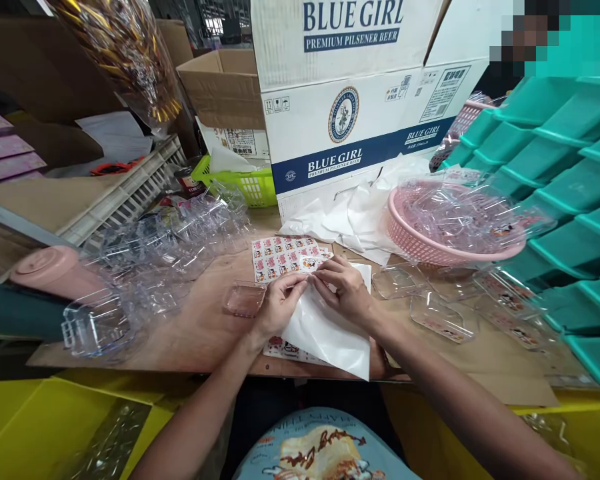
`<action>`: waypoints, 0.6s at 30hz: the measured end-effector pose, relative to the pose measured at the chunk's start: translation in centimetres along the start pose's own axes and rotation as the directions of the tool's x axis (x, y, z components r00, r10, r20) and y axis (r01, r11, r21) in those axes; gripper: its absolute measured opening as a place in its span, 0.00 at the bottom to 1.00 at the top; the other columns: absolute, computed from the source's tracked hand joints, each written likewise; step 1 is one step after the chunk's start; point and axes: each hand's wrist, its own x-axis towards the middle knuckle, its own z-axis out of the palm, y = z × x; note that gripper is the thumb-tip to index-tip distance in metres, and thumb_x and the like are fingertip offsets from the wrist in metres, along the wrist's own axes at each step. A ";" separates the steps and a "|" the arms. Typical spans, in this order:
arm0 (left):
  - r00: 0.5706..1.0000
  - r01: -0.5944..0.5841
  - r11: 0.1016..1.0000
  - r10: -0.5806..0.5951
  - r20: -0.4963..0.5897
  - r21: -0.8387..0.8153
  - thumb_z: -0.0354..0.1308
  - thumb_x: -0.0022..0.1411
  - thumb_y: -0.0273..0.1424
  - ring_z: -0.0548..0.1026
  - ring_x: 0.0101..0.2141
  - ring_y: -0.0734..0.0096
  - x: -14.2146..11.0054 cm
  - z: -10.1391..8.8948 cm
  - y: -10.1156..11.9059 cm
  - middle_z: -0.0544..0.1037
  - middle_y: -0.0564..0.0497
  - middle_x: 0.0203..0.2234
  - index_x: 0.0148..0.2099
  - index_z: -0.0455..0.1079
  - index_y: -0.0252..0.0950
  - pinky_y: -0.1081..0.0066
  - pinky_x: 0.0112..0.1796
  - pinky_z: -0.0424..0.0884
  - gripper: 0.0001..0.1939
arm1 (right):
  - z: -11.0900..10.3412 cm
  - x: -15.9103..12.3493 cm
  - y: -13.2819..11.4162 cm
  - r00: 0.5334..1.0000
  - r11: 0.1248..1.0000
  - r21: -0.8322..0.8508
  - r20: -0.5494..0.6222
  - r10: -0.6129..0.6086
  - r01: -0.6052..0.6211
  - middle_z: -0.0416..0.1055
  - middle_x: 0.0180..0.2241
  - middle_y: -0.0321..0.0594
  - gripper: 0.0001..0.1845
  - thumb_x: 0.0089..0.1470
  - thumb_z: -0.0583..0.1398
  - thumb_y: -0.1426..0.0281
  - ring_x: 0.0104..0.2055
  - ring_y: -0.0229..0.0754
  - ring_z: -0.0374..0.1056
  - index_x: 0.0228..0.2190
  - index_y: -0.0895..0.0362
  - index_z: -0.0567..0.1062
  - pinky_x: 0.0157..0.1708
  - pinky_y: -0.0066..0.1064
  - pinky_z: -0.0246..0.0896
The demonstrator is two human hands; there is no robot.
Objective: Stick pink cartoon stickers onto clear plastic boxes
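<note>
My left hand (282, 304) and my right hand (346, 291) meet over the table, thumbs and fingers pinched together. Between their fingertips is the edge of a small cartoon sticker (310, 263). A white backing sheet (333, 340) hangs below the fingers, lying over a printed sticker sheet (283, 348). Another printed sticker sheet (275, 257) lies flat just beyond my hands. Left of my left hand sits a small clear plastic box (244, 299). Clear plastic pieces, some with stickers, such as this clear box (441, 319), lie right of my right hand.
A pink basket (420, 248) of clear plastic pieces stands at the right, before stacked green bins (575, 227). Clear boxes (103, 327) and a pink cup (55, 273) are at the left. A white beer carton (300, 113) rises behind crumpled white paper (340, 217). A person is at upper right.
</note>
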 end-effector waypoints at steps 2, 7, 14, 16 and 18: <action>1.000 0.030 0.999 -0.030 -0.005 -0.020 0.59 0.63 0.36 0.77 0.41 0.63 0.1 0.1 -0.6 0.81 0.45 0.39 0.44 0.79 0.34 0.67 0.45 0.72 0.13 | 0.0 0.0 0.7 0.990 0.985 0.126 -0.055 0.128 -0.120 0.73 0.25 0.41 0.15 0.60 0.60 0.66 0.31 0.43 0.65 0.23 0.55 0.77 0.37 0.37 0.61; 0.980 0.056 0.987 -0.025 -0.196 0.154 0.59 0.62 0.35 0.76 0.44 0.58 0.4 -0.4 -1.7 0.79 0.43 0.40 0.46 0.78 0.35 0.59 0.48 0.72 0.13 | -1.9 0.5 3.4 0.877 0.907 0.274 -0.277 0.392 -0.319 0.74 0.27 0.40 0.18 0.63 0.56 0.59 0.30 0.42 0.68 0.28 0.56 0.77 0.32 0.33 0.63; 0.980 0.196 0.957 -0.181 0.085 -0.216 0.56 0.64 0.45 0.76 0.47 0.56 1.1 2.3 2.2 0.79 0.41 0.40 0.40 0.80 0.34 0.55 0.53 0.69 0.20 | -3.9 1.2 1.8 0.905 0.987 0.061 -0.394 0.163 -0.151 0.75 0.31 0.41 0.12 0.62 0.60 0.60 0.36 0.45 0.68 0.35 0.53 0.79 0.42 0.40 0.63; 0.938 0.346 0.772 -0.294 0.183 -0.533 0.59 0.62 0.45 0.78 0.43 0.59 1.7 2.9 3.1 0.81 0.43 0.38 0.39 0.80 0.34 0.58 0.50 0.72 0.19 | -3.8 0.7 1.3 0.963 0.999 0.014 -0.267 0.038 -0.036 0.76 0.31 0.40 0.10 0.58 0.64 0.61 0.36 0.46 0.68 0.40 0.52 0.80 0.47 0.44 0.61; 0.939 0.299 0.644 -0.329 0.099 -0.704 0.66 0.57 0.39 0.78 0.44 0.62 2.2 3.2 3.3 0.82 0.45 0.39 0.39 0.80 0.34 0.61 0.51 0.71 0.13 | -3.5 0.0 1.2 0.985 0.997 0.075 -0.170 0.035 -0.022 0.77 0.32 0.40 0.13 0.54 0.68 0.63 0.36 0.46 0.68 0.42 0.51 0.80 0.48 0.46 0.61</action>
